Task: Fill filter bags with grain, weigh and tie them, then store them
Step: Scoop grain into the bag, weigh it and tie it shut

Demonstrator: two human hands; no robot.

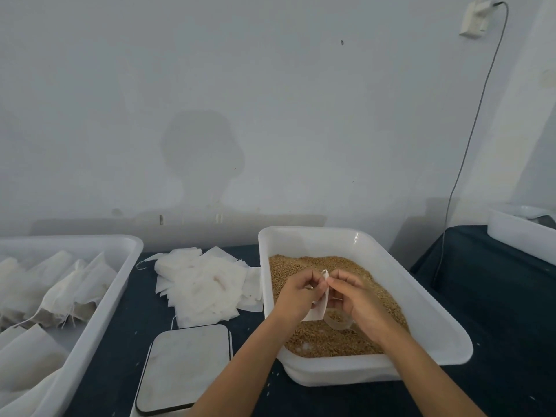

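While no writing is legible anywhere, both hands, left (296, 291) and right (356, 299), pinch an empty bag (321, 299) over the grain (355, 269) in its tub (433, 320).

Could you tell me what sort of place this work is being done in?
Probably a small hand-packing workstation: a tub of grain, a pile of empty filter bags, a scale and a bin of filled bags sit on a dark table against a bare wall.
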